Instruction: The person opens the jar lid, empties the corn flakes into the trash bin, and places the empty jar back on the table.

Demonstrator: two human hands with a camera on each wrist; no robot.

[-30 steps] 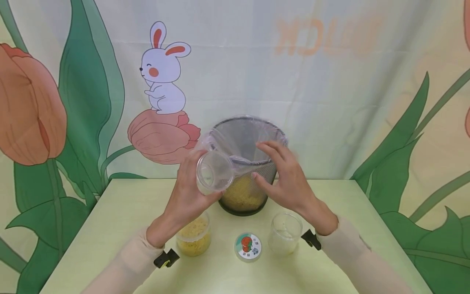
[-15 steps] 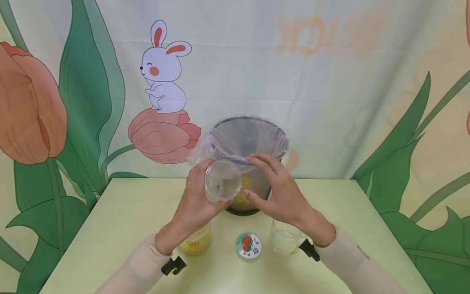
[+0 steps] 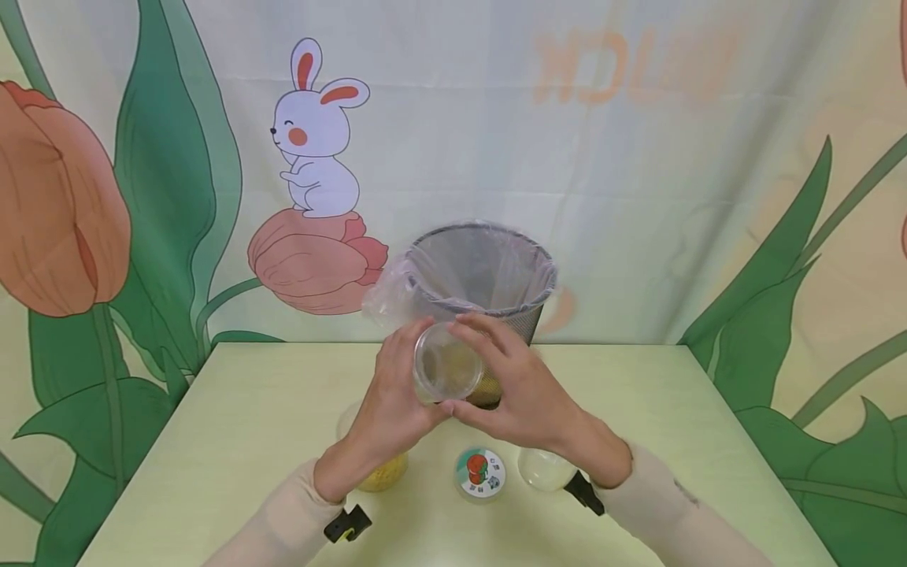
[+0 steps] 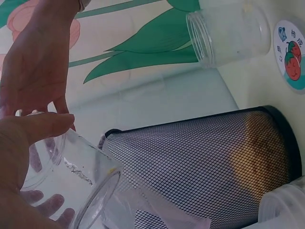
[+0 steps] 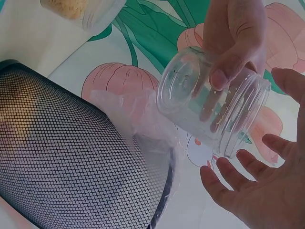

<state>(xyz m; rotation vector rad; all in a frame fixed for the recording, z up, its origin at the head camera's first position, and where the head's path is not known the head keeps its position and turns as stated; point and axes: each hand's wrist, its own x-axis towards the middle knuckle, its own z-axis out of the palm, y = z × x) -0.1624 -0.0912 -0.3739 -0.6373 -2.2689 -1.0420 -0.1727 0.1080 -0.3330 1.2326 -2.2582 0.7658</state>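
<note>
My left hand (image 3: 397, 394) grips a clear plastic jar (image 3: 448, 362) around its side, in front of the bin. The jar is tilted, its lidless threaded mouth facing my right hand (image 3: 527, 386). Small pale crumbs cling inside its wall, as the right wrist view shows. There, the spread, slightly bent fingers (image 5: 259, 167) of my right hand stand just off the mouth. From the head view those fingertips overlap the jar's edge.
A black mesh wastebasket (image 3: 526, 324) with a thin plastic liner stands behind, yellow crumbs at its bottom. On the table (image 3: 269, 441) are a jar of yellow crumbs (image 3: 386, 475), a tomato-printed lid (image 3: 480, 472) and another clear jar (image 3: 546, 470). A printed curtain (image 3: 638, 197) hangs behind.
My left hand has brought the jar right and toward me, away from the bin's rim, turning it. My right hand has come left and lower, closer to the jar.
</note>
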